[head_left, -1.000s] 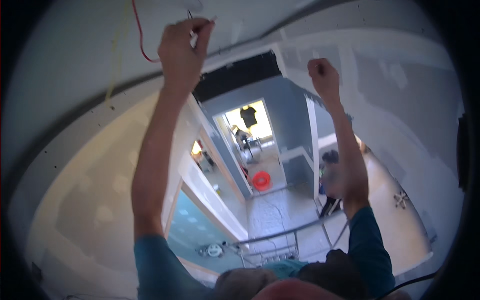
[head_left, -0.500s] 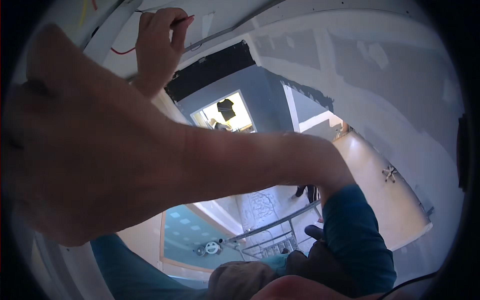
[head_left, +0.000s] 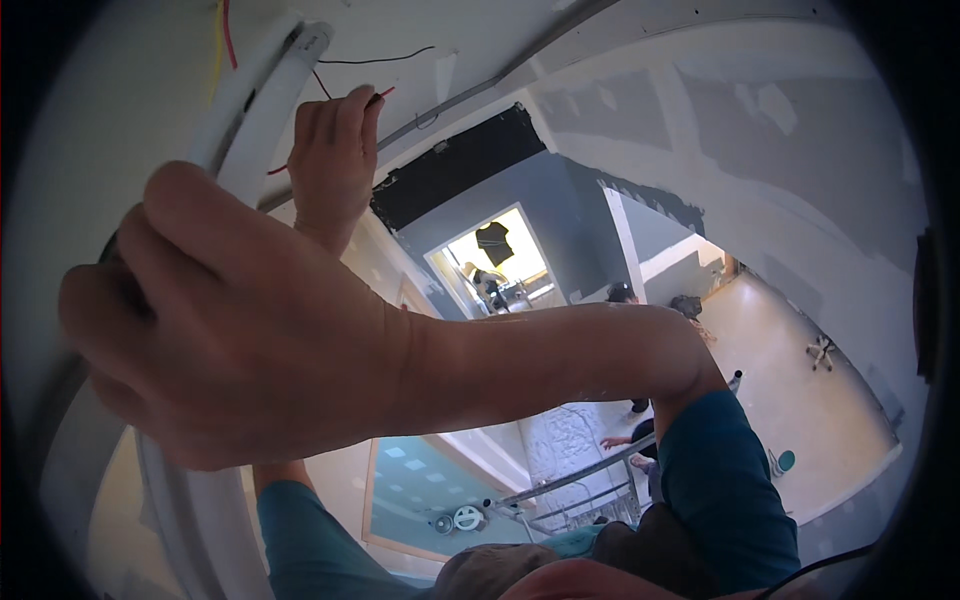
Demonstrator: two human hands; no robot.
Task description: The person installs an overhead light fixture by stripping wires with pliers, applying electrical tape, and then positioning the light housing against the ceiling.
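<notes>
Up by the ceiling, my left hand (head_left: 335, 165) is closed, thumb and fingers pinching a red wire (head_left: 388, 92) whose tip sticks out beyond them. My right arm crosses the view from the right. My right hand (head_left: 240, 330), large and close, has its fingers curled round a long white channel-like housing (head_left: 265, 125), which runs from the ceiling down behind the hand. Its fingertips are partly hidden. A thin black wire (head_left: 385, 60) hangs loose near the left hand, and a yellow wire (head_left: 217, 50) comes down beside the housing's far end.
Metal scaffold rails (head_left: 575, 480) stand below me. Other people are partly in view beyond my right arm, one with a dark-haired head (head_left: 622, 292). A teal wall panel (head_left: 415, 490), a green-topped container (head_left: 785, 461) and a plastered wall (head_left: 740, 130) surround the space.
My right hand has come down and rightward in view, showing more of the white housing. The left hand still pinches the red wire. People below show more, and the whole view has shifted.
</notes>
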